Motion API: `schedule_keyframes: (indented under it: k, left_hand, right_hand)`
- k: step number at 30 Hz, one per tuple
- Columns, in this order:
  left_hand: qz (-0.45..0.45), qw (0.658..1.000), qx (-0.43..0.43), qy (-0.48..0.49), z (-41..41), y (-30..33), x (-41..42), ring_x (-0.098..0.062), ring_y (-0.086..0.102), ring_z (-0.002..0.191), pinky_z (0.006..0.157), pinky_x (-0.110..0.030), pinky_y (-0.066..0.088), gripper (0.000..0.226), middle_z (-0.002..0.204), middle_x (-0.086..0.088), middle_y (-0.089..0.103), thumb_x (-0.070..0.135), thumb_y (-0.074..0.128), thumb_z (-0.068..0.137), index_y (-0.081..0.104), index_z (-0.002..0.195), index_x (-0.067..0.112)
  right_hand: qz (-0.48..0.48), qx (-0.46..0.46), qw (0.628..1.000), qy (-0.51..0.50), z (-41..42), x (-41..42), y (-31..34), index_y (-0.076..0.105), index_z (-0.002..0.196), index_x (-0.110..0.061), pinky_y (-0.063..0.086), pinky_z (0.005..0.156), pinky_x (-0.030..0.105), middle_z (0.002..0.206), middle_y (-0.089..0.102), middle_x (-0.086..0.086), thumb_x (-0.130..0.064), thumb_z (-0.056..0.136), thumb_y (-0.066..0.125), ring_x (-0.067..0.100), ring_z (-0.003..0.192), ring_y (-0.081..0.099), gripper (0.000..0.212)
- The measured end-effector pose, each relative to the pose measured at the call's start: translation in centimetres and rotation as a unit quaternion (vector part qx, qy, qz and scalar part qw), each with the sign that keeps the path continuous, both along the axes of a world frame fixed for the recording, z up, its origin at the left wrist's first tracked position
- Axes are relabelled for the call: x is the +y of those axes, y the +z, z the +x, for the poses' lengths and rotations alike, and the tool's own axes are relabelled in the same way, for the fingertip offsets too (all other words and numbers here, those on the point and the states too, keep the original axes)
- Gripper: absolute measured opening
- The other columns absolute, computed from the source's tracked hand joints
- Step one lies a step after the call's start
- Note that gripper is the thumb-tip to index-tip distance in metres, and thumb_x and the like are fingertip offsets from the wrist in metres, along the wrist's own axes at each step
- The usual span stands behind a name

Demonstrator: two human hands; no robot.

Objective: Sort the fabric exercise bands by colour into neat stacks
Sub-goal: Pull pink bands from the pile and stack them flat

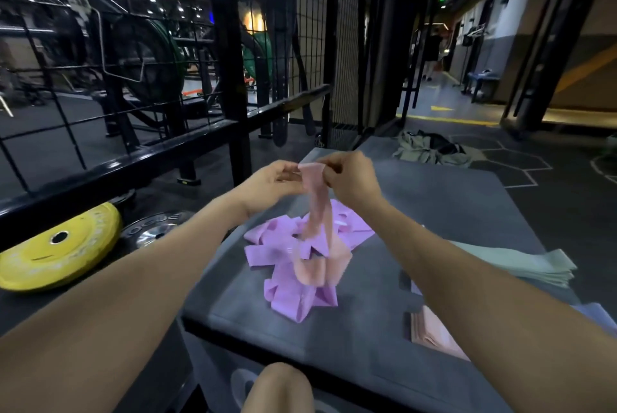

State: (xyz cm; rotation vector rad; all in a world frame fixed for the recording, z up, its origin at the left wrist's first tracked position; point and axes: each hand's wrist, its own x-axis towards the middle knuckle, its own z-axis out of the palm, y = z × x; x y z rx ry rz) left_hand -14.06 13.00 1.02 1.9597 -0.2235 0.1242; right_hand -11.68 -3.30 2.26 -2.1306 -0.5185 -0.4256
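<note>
The person is holding up a peach band (pixel 317 212) with both hands, out over the grey mat (pixel 450 212). The left hand (pixel 277 179) is pinching the top edge of the band with its fingertips, and the right hand (pixel 350 179) is pinching the same edge just beside it, with its fingers curled in. Both arms are reaching forward from the bottom of the picture, toward twelve o'clock, and the hands are almost meeting in the middle. The band is hanging down soft and floppy, and its bottom end is folding up on the purple pile (pixel 293 262) below. It looks very light, so two fingers on each side are probably enough. It will likely bend and twist easily, so holding it by the top corners seems the best way to keep it flat. The purple bands are lying in a messy heap in the middle of the mat. At about three o'clock, a neat stack of pale green bands (pixel 534 265) is sitting by the mat's edge. At about five o'clock, a small stack of peach bands (pixel 430 332) is lying partly hidden under the right arm. That stack is probably where the held band belongs. A yellow weight plate (pixel 66 245) is lying on the floor at nine o'clock.
</note>
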Motion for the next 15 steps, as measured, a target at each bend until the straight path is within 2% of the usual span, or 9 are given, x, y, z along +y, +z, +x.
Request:
schedule_keyframes:
  k: [2,5,7,10,12,15]
  left_hand:
    - [0.001,1.000,-0.018,0.019,0.3,0.0,-0.9,-0.003,0.054,0.079,0.073,-0.013,0.043,0.017,0.089,0.008,0.061,0.022,0.059,0.091,0.059,0.108,0.019]
    - [0.014,0.998,-0.042,0.040,0.9,-0.2,-2.0,-0.014,0.056,0.084,0.080,-0.028,0.046,0.006,0.093,-0.003,0.065,0.024,0.059,0.091,0.064,0.092,0.022]
    - [0.012,0.996,-0.069,0.046,0.9,-0.4,-2.7,-0.015,0.057,0.086,0.082,-0.025,0.046,0.005,0.093,-0.005,0.065,0.018,0.059,0.091,0.064,0.092,0.016]
    - [-0.010,0.993,-0.103,0.060,0.9,-0.6,-3.3,-0.008,0.059,0.081,0.082,-0.020,0.047,0.006,0.086,0.002,0.065,0.016,0.060,0.090,0.063,0.086,0.019]
    - [-0.026,0.991,-0.112,0.067,0.8,-0.5,-3.6,0.001,0.056,0.067,0.070,-0.011,0.046,0.012,0.079,0.004,0.065,0.015,0.058,0.091,0.064,0.081,0.020]
    - [-0.026,0.989,-0.120,0.077,1.0,-0.1,-4.1,-0.004,0.052,0.065,0.066,-0.016,0.043,0.014,0.076,0.001,0.063,0.016,0.056,0.093,0.064,0.081,0.015]
  right_hand:
    - [-0.026,-0.010,0.999,0.021,-0.4,-0.4,0.2,0.074,0.094,-0.010,0.041,0.055,0.015,0.068,0.061,-0.002,-0.003,0.084,0.053,0.005,0.058,0.051,0.024]
    - [-0.058,-0.030,0.997,0.031,-0.8,-1.3,0.3,0.075,0.088,-0.011,0.034,0.048,0.012,0.061,0.056,-0.003,-0.006,0.084,0.055,0.005,0.052,0.046,0.021]
    - [-0.056,-0.035,0.997,0.031,-0.9,-2.1,0.5,0.075,0.085,-0.010,0.032,0.047,0.013,0.058,0.055,-0.008,-0.003,0.082,0.054,0.003,0.050,0.048,0.022]
    - [-0.036,-0.026,0.999,0.030,-1.0,-3.2,0.7,0.075,0.086,-0.009,0.037,0.047,0.008,0.048,0.055,-0.020,0.002,0.080,0.051,-0.007,0.052,0.054,0.028]
    - [-0.057,-0.016,0.998,0.038,-1.1,-3.7,0.7,0.075,0.090,-0.012,0.037,0.051,0.007,0.055,0.058,-0.018,0.002,0.080,0.052,0.001,0.059,0.053,0.028]
    - [-0.048,0.020,0.995,0.081,-1.0,-4.2,0.9,0.071,0.095,-0.009,0.049,0.071,0.020,0.079,0.064,-0.003,0.005,0.077,0.056,0.010,0.077,0.057,0.028]
